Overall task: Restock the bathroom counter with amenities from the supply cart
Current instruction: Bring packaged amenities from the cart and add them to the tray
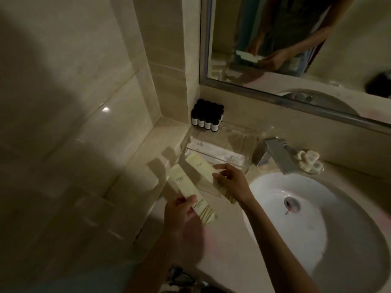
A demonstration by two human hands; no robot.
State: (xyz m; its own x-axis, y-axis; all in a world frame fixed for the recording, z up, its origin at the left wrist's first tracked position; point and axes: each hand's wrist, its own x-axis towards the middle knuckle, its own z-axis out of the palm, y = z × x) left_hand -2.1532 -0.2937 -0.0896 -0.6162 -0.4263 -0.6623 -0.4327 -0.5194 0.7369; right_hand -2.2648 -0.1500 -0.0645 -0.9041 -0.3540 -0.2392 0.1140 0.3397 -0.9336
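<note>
Cream card, seemingly light, stiff yet crushable, forms the slim box (pixel 187 188) gripped at its lower end by the left hand (pixel 179 214) and the second box (pixel 201 168) pinched by the right hand (pixel 230 182) above the counter (pixel 224 256) beside the clear tray (pixel 211 154), each best held gently by its long edges.

i see matt cream card on the nearer carton (pixel 191 194) and the farther carton (pixel 201 167). the tray (pixel 239 136) is clear, glossy plastic. the tap (pixel 277 154) is shiny metal, the basin (pixel 349 218) smooth glossy white, the wall tiles (pixel 74 106) polished. the small bottles (pixel 207 119) look dark, with pale matt labels.
</note>
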